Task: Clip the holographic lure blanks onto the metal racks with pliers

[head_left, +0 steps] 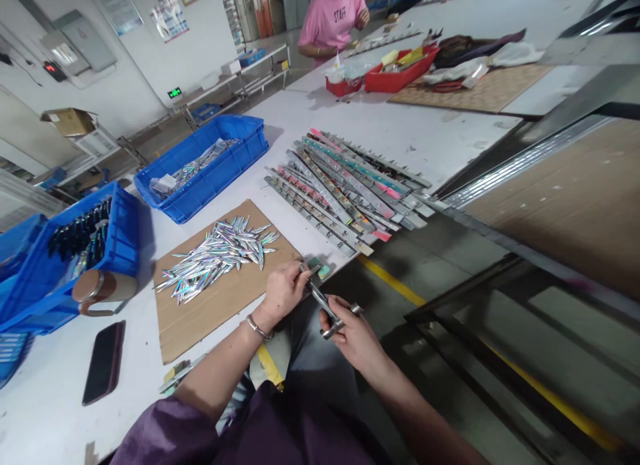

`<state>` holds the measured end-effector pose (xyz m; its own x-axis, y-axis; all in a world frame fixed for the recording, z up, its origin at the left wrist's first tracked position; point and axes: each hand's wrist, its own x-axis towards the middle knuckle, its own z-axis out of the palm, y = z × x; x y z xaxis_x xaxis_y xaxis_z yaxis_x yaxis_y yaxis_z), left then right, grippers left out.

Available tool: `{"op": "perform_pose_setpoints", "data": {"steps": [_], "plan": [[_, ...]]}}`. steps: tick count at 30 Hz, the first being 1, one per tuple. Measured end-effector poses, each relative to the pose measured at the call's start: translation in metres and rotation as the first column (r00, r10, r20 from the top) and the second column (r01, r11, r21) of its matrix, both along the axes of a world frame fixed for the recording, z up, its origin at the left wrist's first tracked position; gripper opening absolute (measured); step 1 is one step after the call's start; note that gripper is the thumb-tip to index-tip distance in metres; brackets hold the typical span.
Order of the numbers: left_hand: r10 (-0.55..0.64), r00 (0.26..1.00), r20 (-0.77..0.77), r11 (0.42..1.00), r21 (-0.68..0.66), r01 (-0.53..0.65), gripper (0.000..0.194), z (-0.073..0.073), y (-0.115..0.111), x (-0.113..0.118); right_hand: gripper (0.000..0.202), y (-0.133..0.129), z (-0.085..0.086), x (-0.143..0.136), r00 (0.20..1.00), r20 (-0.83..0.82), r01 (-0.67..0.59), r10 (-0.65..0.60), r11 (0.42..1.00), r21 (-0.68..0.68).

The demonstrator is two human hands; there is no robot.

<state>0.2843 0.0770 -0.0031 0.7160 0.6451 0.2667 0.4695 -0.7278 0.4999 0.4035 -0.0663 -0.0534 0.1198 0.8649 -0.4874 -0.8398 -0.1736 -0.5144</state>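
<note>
My right hand (356, 333) is wrapped round the crossbar of a T-handled metal tool (320, 297). The tool's shaft slants up and left, over the table's front edge, to the fingers of my left hand (284, 290). Those fingers are pinched together at the shaft's far end; what lies between them is hidden. Just beyond the fingertips, a small green block (324, 272) sits at the table edge. To the left, a pile of shiny silver, fish-shaped pieces (217, 255) lies on a cardboard sheet (200, 332).
Many metal strips with clips (345, 182) are heaped to the right. Blue crates (205, 192) stand at the left, near a lidded brown cup (107, 290) and a phone (103, 362). Red trays (395, 80) and a person in a pink shirt (330, 18) are farther back.
</note>
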Motion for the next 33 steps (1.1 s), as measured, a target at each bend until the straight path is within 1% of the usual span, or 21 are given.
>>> {"op": "perform_pose_setpoints", "data": {"steps": [4, 6, 7, 8, 9, 10, 12, 13, 14, 15, 17, 18, 20, 23, 25, 26, 27, 28, 30, 31, 33], "plan": [[0.013, 1.0, -0.003, 1.0, -0.001, -0.013, 0.038, 0.0, 0.0, 0.0, 0.036, 0.0, -0.009, -0.007, 0.964, -0.241, -0.098, 0.114, 0.992, 0.077], [0.014, 1.0, -0.003, 1.0, -0.006, -0.014, 0.038, 0.0, -0.001, 0.0, 0.041, -0.005, -0.01, -0.006, 0.992, -0.066, -0.104, 0.108, 0.993, 0.057], [0.012, 1.0, -0.003, 1.0, -0.007, -0.012, 0.038, 0.0, -0.001, 0.0, 0.042, -0.009, -0.008, -0.005, 0.988, 0.129, -0.089, 0.084, 0.995, 0.036], [0.009, 1.0, -0.004, 1.0, -0.006, -0.009, 0.039, -0.001, -0.001, 0.0, 0.042, -0.012, -0.006, -0.002, 0.92, 0.388, -0.065, 0.053, 0.998, 0.019], [0.006, 1.0, -0.006, 1.0, -0.003, -0.006, 0.04, -0.001, -0.001, 0.0, 0.039, -0.016, -0.004, 0.001, 0.753, 0.657, -0.045, 0.025, 0.999, 0.013], [0.005, 1.0, -0.007, 1.0, 0.0, -0.005, 0.041, -0.001, -0.001, 0.0, 0.035, -0.018, 0.0, 0.005, 0.502, 0.865, -0.036, 0.005, 0.999, 0.015], [0.001, 1.0, 0.0, 1.0, 0.006, -0.001, 0.041, -0.001, -0.001, 0.0, 0.032, -0.02, 0.009, 0.011, 0.008, 1.0, -0.064, 0.014, 0.998, -0.013], [0.0, 1.0, 0.006, 1.0, 0.008, 0.0, 0.041, -0.001, -0.001, 0.0, 0.033, -0.019, 0.013, 0.014, -0.127, 0.992, -0.068, 0.02, 0.997, -0.029], [-0.003, 1.0, 0.012, 1.0, 0.009, 0.003, 0.041, -0.001, -0.002, 0.0, 0.034, -0.017, 0.017, 0.015, -0.154, 0.988, -0.06, 0.022, 0.998, -0.032], [-0.005, 1.0, 0.014, 1.0, 0.008, 0.005, 0.041, -0.001, -0.002, 0.0, 0.032, -0.014, 0.02, 0.015, -0.058, 0.998, -0.047, 0.024, 0.999, -0.026], [-0.005, 1.0, 0.009, 1.0, 0.006, 0.005, 0.04, 0.0, -0.002, 0.0, 0.032, -0.006, 0.021, 0.012, 0.326, 0.945, -0.023, 0.017, 1.0, -0.01], [-0.001, 1.0, 0.005, 1.0, 0.005, 0.001, 0.039, 0.0, -0.003, 0.0, 0.035, -0.002, 0.019, 0.009, 0.499, 0.866, -0.023, 0.018, 1.0, -0.007], [0.01, 1.0, 0.006, 1.0, 0.005, -0.01, 0.038, 0.0, -0.003, 0.0, 0.045, 0.003, 0.013, 0.004, 0.758, 0.65, -0.062, 0.052, 0.998, -0.008], [0.027, 0.999, 0.022, 1.0, -0.01, -0.027, 0.033, 0.001, -0.004, -0.001, 0.048, 0.002, 0.001, 0.001, 0.938, 0.332, -0.106, 0.102, 0.994, -0.005], [0.031, 0.999, 0.024, 0.999, -0.025, -0.031, 0.027, 0.002, -0.005, -0.001, 0.044, -0.004, -0.002, 0.004, 0.893, 0.444, -0.08, 0.075, 0.997, -0.009], [0.033, 0.999, 0.024, 0.999, -0.034, -0.032, 0.023, 0.002, -0.005, -0.001, 0.04, -0.008, -0.001, 0.007, 0.758, 0.65, -0.067, 0.055, 0.998, -0.007], [0.036, 0.999, 0.027, 0.998, -0.045, -0.035, 0.018, 0.003, -0.006, -0.001, 0.034, -0.011, 0.001, 0.011, 0.526, 0.85, -0.065, 0.035, 0.998, -0.001], [0.039, 0.999, 0.031, 0.998, -0.056, -0.037, 0.013, 0.004, -0.007, -0.001, 0.03, -0.014, 0.005, 0.015, 0.238, 0.971, -0.082, 0.022, 0.997, -0.003], [0.046, 0.998, 0.043, 0.996, -0.073, -0.043, 0.013, 0.005, -0.008, 0.0, 0.03, -0.017, 0.014, 0.02, -0.277, 0.961, -0.128, 0.012, 0.991, -0.049], [0.047, 0.998, 0.047, 0.996, -0.077, -0.044, 0.016, 0.005, -0.008, 0.0, 0.031, -0.017, 0.02, 0.022, -0.452, 0.892, -0.138, 0.008, 0.987, -0.079], [0.045, 0.998, 0.044, 0.996, -0.075, -0.042, 0.018, 0.006, -0.008, 0.0, 0.032, -0.015, 0.029, 0.022, -0.653, 0.757, -0.138, 0.011, 0.981, -0.133]]}}
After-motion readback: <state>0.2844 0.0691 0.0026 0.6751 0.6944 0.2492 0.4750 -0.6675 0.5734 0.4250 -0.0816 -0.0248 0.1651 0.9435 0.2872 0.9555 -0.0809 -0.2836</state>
